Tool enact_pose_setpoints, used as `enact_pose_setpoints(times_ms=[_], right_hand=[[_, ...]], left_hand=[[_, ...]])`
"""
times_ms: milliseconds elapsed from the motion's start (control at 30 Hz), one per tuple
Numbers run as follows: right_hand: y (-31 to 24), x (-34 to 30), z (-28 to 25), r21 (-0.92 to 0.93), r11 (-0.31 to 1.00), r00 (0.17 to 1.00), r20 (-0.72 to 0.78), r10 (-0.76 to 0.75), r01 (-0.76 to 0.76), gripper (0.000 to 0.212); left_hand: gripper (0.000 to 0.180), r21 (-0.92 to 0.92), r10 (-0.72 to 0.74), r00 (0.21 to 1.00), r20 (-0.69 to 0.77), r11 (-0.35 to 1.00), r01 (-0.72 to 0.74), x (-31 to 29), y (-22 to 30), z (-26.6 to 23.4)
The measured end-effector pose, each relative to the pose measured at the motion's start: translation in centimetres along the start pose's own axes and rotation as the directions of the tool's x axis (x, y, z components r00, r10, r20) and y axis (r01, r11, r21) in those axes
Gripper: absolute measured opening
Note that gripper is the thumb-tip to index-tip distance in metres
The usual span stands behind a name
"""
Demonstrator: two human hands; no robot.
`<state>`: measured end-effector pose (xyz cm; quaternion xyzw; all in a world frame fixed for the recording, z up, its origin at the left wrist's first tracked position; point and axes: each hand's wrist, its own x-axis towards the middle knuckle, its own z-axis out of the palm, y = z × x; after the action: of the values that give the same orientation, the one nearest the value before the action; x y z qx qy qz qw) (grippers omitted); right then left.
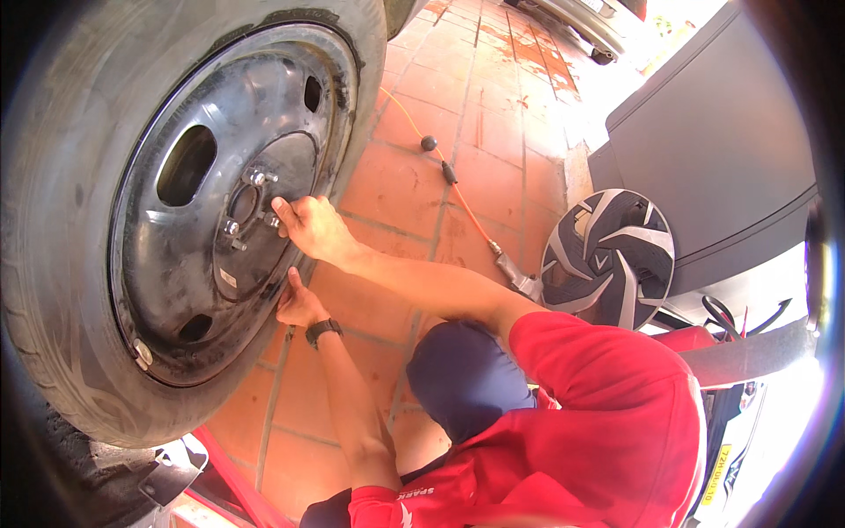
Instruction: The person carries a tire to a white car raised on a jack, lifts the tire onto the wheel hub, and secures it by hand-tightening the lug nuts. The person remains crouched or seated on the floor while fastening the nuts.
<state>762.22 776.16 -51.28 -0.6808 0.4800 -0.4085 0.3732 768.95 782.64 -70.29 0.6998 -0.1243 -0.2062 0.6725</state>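
A black steel wheel (211, 106) with a worn tyre (53, 202) fills the left side. Around its hub, lug nuts (257, 178) and threaded studs stick out. My right hand (315, 231) is closed at the hub, thumb and curled fingers pinching a lug nut (274, 222). Lower down, my left hand (301, 304), with a dark watch on the wrist, is beside the tyre's edge. Its thumb points up and its fingers are curled, partly hidden. A small dark piece pokes out beneath them, too small to name.
An air impact wrench (519, 277) lies on the orange tiles (405, 189), joined to an orange hose (473, 216). Next to it a black and silver wheel cover (607, 255) leans against a large grey panel (713, 141). My bent knee (466, 378) is between my arms. Another vehicle (581, 22) stands at the far end.
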Motion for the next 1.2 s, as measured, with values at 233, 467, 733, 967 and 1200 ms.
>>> enact_pose_setpoints(times_ms=[233,467,733,967,1200], right_hand=[[0.1,0.1,-0.1,-0.199,0.973,0.993,-0.015,-0.121,0.115,0.05],[0.4,0.3,-0.1,-0.261,0.963,0.995,0.087,-0.051,0.072,0.057],[0.7,-0.2,0.5,-0.283,0.954,0.994,-0.021,-0.108,0.098,0.066],[0.8,-0.1,0.5,-0.13,0.99,0.998,-0.005,0.061,-0.061,0.056],[0.7,0.0,0.6,-0.133,0.991,0.999,-0.044,-0.012,0.006,0.049]], left_hand=[[0.037,0.023,-0.044,0.998,0.046,0.999,0.043,0.4,-0.4,-0.2],[0.036,0.037,-0.07,0.992,0.102,0.997,0.067,0.7,-0.4,-0.6],[0.03,-0.084,-0.071,0.988,0.134,0.993,0.082,1.1,-1.1,-0.6],[0.045,0.062,-0.069,0.993,0.1,0.996,0.063,1.6,-1.9,-1.1],[0.029,-0.097,-0.066,0.989,0.135,0.992,0.079,0.3,0.0,-1.2]])
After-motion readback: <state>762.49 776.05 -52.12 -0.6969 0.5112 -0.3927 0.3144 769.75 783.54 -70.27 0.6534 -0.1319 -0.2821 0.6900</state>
